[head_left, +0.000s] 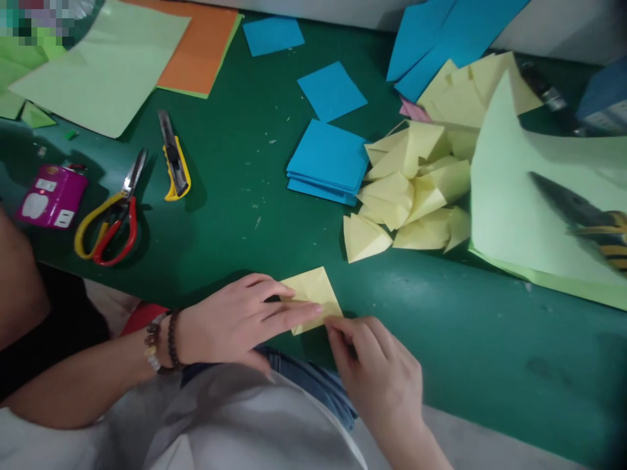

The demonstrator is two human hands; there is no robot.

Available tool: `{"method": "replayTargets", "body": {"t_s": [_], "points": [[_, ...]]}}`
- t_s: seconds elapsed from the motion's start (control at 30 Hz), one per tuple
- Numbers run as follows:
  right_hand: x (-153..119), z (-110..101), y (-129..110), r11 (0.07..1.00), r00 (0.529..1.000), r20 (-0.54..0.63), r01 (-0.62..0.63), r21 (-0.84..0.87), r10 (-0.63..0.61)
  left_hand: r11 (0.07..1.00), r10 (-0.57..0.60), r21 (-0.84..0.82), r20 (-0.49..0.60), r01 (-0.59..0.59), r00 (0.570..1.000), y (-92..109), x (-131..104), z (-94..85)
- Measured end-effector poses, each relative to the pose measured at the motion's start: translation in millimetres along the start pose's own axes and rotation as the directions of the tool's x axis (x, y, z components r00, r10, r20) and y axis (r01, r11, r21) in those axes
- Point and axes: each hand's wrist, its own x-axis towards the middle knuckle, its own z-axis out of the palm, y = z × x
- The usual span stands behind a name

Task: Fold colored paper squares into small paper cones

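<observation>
A small folded yellow paper (313, 287) lies flat near the front edge of the green table. My left hand (249, 316), with bead bracelets at the wrist, rests on it with fingers spread, pressing it down. At the paper's lower right corner, my right hand (377, 365) pinches the edge between thumb and index finger, the other fingers curled. Beyond, several folded yellow pieces (416, 189) form a loose pile beside a stack of blue squares (328, 160).
Scissors (112, 222), a yellow cutter (175, 156) and a magenta box (53, 196) lie at left. Pale green sheets (539, 215) with pliers (573, 205) lie at right. Orange sheets (200, 49) are at the back. Another person's arm (19, 281) shows at the left edge.
</observation>
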Motion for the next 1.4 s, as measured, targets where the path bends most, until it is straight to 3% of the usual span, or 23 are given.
{"method": "replayTargets", "body": {"t_s": [0.3,0.43,0.53,0.7,0.83,0.93,1.03,1.13,1.2,1.27,1.3,1.33,1.4], "points": [[-8,16,-33,0.981,0.996,0.034,0.074,0.181,-0.081,1.000,0.023,-0.003,-0.034,-0.023,0.999,-2,0,3.9],[-9,10,-27,0.958,0.996,-0.012,0.084,0.275,-0.084,1.000,0.023,-0.014,-0.038,-0.023,0.999,-3,0,5.3],[-9,5,-20,0.983,0.999,-0.047,0.029,0.180,-0.021,1.000,0.018,0.006,-0.027,-0.017,0.999,-2,0,4.7],[-4,0,-16,0.951,0.997,0.010,0.073,0.300,-0.079,0.990,0.087,0.113,-0.038,-0.082,0.996,0,-1,4.9],[6,-9,3,0.989,0.994,-0.052,-0.087,0.123,0.094,0.967,0.152,0.216,-0.069,-0.134,0.986,-1,-3,8.3],[12,-10,15,0.997,0.998,0.006,-0.069,0.026,0.068,0.970,0.158,0.209,-0.150,-0.125,0.976,-2,-4,12.5],[17,-8,16,0.997,0.998,0.056,-0.017,0.078,0.012,0.985,0.157,0.107,-0.228,-0.135,0.961,-2,-5,13.5],[28,-15,15,0.970,0.992,0.111,-0.083,0.230,0.058,0.986,0.093,-0.089,-0.404,-0.140,0.910,-1,-5,5.7],[40,-24,17,0.928,0.975,0.189,-0.176,0.329,0.119,0.961,-0.110,-0.271,-0.561,-0.056,0.821,0,-1,-5.5],[56,-32,21,0.883,0.950,0.269,-0.260,0.391,0.160,0.858,-0.395,-0.510,-0.588,0.056,0.706,-3,6,-19.9],[65,-35,22,0.863,0.935,0.308,-0.298,0.409,0.177,0.769,-0.488,-0.635,-0.517,0.067,0.704,-6,11,-27.6],[74,-36,23,0.843,0.924,0.332,-0.326,0.428,0.189,0.665,-0.525,-0.743,-0.401,0.068,0.750,-10,17,-35.2],[88,-35,24,0.804,0.913,0.354,-0.363,0.472,0.204,0.454,-0.482,-0.886,-0.156,0.094,0.862,-21,30,-48.8]]}}
